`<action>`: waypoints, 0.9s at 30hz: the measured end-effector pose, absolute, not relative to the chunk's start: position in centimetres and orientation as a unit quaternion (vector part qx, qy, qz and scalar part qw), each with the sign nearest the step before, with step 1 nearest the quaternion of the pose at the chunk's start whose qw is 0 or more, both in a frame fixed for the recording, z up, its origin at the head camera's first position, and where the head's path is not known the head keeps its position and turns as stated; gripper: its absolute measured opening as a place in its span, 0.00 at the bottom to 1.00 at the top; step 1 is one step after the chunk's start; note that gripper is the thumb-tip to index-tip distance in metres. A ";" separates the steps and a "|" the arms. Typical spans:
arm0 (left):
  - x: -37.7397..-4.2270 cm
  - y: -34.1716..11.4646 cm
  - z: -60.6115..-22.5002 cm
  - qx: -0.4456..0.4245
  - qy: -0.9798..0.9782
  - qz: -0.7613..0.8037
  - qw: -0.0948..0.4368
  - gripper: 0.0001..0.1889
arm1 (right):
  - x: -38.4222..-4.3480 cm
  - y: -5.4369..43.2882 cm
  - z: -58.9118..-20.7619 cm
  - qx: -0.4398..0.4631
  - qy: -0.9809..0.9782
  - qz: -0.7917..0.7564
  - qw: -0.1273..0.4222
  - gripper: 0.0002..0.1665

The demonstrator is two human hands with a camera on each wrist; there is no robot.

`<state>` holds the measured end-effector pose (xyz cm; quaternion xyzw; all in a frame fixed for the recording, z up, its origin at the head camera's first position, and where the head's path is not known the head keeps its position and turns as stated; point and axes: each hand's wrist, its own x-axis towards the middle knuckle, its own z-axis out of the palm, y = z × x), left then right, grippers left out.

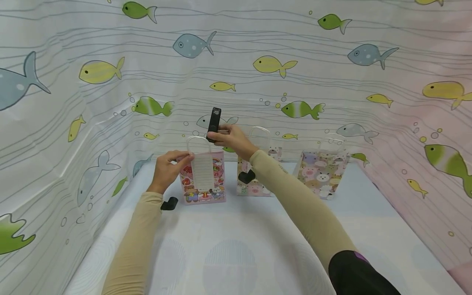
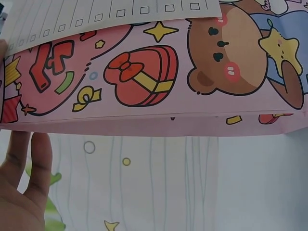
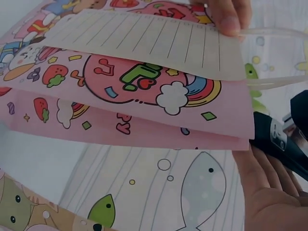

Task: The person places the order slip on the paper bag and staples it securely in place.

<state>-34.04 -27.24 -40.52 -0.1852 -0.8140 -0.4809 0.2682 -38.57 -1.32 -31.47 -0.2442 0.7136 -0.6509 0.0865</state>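
A pink gift bag (image 1: 219,174) with cartoon prints and clear handles stands upright. A lined paper slip (image 1: 203,174) with a row of small boxes lies against its front, reaching up to the rim. My left hand (image 1: 166,169) pinches the slip's top against the bag's rim, thumb in front and fingers behind in the right wrist view. Above the rim, to the right, my right hand (image 1: 236,141) grips a black stapler (image 1: 214,123), tilted upward. In the right wrist view the stapler (image 3: 274,134) is beside the bag's top edge, partly cut off by the frame.
Two more animal-print gift bags, a middle one (image 1: 254,189) and a right one (image 1: 320,174), stand on the pale table (image 1: 228,229). My right forearm partly covers the middle bag. A fish-patterned sheet (image 1: 236,41) hangs behind and at both sides.
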 end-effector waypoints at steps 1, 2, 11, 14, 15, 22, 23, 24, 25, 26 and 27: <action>-34.0 -27.2 -40.5 -0.183 -0.815 -0.482 0.266 0.11 | -38.7 -1.5 -31.4 -0.241 0.718 -0.647 0.095 0.44; -34.0 -27.2 -40.5 -0.180 -0.815 -0.483 0.264 0.12 | -38.8 -1.7 -31.4 -0.241 0.720 -0.643 0.103 0.43; -34.0 -27.0 -40.3 -0.162 -0.821 -0.485 0.254 0.15 | -39.0 -3.6 -30.6 -0.239 0.793 -0.543 0.137 0.47; -34.0 -26.9 -40.2 -0.160 -0.823 -0.484 0.252 0.16 | -38.8 -4.0 -30.2 -0.253 0.809 -0.513 0.136 0.46; -33.9 -26.9 -40.1 -0.159 -0.824 -0.483 0.251 0.15 | -38.7 -4.0 -30.1 -0.257 0.816 -0.501 0.134 0.45; -34.0 -26.9 -39.9 -0.167 -0.827 -0.467 0.266 0.14 | -38.3 -4.4 -29.4 -0.286 0.842 -0.441 0.119 0.41; -34.0 -26.9 -39.9 -0.168 -0.827 -0.465 0.266 0.14 | -38.2 -4.4 -29.3 -0.286 0.844 -0.437 0.119 0.43; -34.0 -26.9 -39.9 -0.170 -0.828 -0.463 0.268 0.14 | -38.1 -4.4 -29.2 -0.286 0.847 -0.431 0.120 0.43; -33.9 -26.9 -40.0 -0.172 -0.828 -0.463 0.268 0.13 | -38.0 -4.4 -29.2 -0.287 0.848 -0.428 0.122 0.44; -33.9 -26.9 -40.0 -0.172 -0.827 -0.463 0.267 0.13 | -38.0 -4.4 -29.2 -0.287 0.849 -0.426 0.126 0.45; -33.9 -26.9 -40.0 -0.174 -0.827 -0.463 0.267 0.13 | -38.0 -4.4 -29.2 -0.288 0.850 -0.423 0.129 0.46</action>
